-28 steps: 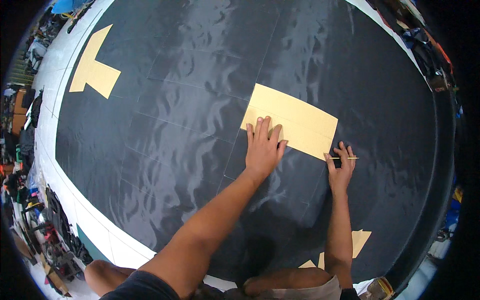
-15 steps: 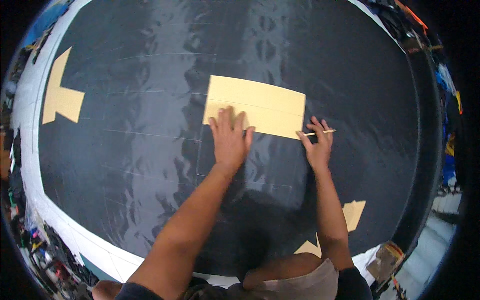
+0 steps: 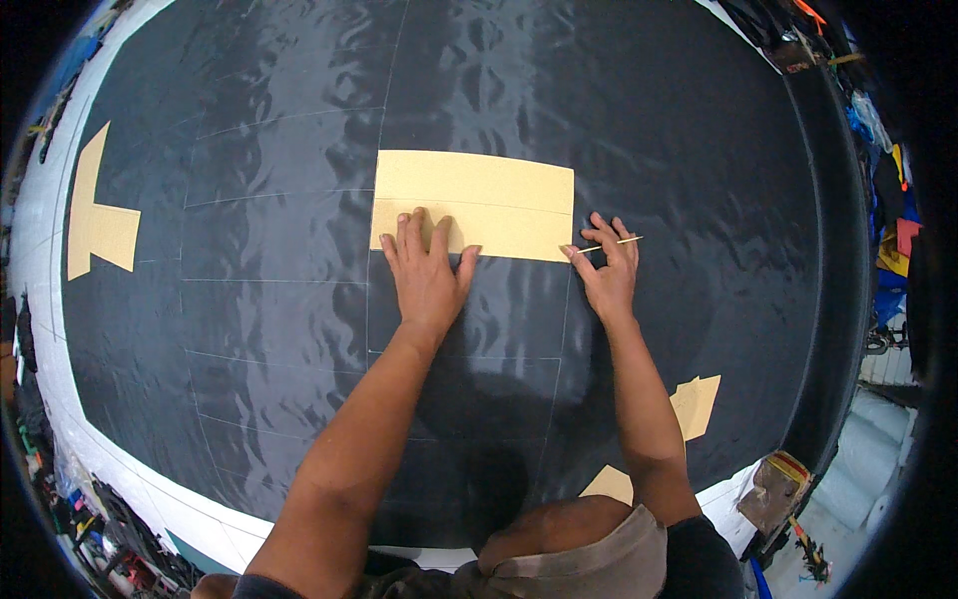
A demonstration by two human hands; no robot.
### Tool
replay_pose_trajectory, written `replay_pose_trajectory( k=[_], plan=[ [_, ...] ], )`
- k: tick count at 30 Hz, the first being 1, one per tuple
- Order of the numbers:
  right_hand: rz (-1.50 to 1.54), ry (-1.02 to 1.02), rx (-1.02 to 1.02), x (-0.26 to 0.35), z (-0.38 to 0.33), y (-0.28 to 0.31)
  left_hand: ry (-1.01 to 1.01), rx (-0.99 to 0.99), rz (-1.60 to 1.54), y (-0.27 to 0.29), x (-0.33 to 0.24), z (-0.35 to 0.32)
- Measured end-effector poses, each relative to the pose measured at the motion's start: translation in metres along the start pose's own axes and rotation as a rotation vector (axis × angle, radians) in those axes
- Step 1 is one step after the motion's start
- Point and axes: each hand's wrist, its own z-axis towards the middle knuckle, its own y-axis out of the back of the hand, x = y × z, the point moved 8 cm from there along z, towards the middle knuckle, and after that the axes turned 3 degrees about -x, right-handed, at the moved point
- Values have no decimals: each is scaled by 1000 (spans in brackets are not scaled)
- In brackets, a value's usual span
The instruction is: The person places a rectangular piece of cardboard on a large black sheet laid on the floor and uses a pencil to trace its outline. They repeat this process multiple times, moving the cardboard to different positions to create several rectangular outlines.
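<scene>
Against the earlier frames, the yellowish rectangular template (image 3: 479,183) appears farther left and more level in the frame, as do its surroundings; both hands keep their places on it. The left hand (image 3: 429,280) is spread open, palm down, fingertips on the template's lower left part, gripping nothing. The right hand (image 3: 611,283) is partly closed, holding a thin pale stick (image 3: 591,249) between thumb and fingers, thumb tip at the template's lower right corner. The template lies at the centre of the frame on a glossy black sheet (image 3: 718,250) marked with fine pale lines. An irregular cut yellowish piece (image 3: 105,225) lies at left; two smaller pieces (image 3: 699,407) lie at lower right, near the right forearm. A brown box-like object (image 3: 774,494) stands at lower right; its contents cannot be made out.
</scene>
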Motion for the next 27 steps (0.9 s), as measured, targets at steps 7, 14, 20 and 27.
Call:
replay_pose_trajectory(
  k=[7,14,20,27],
  plan=[
    [-67,53,0,6,1,4,114,340,137,6,-6,31],
    [575,-267,-2,57,66,-7,233,590,291,10,0,58],
    [604,76,301,163,127,-100,244,742,261,-1,-6,67],
    [577,91,578,221,131,-153,195,675,268,3,-2,63]
  ],
)
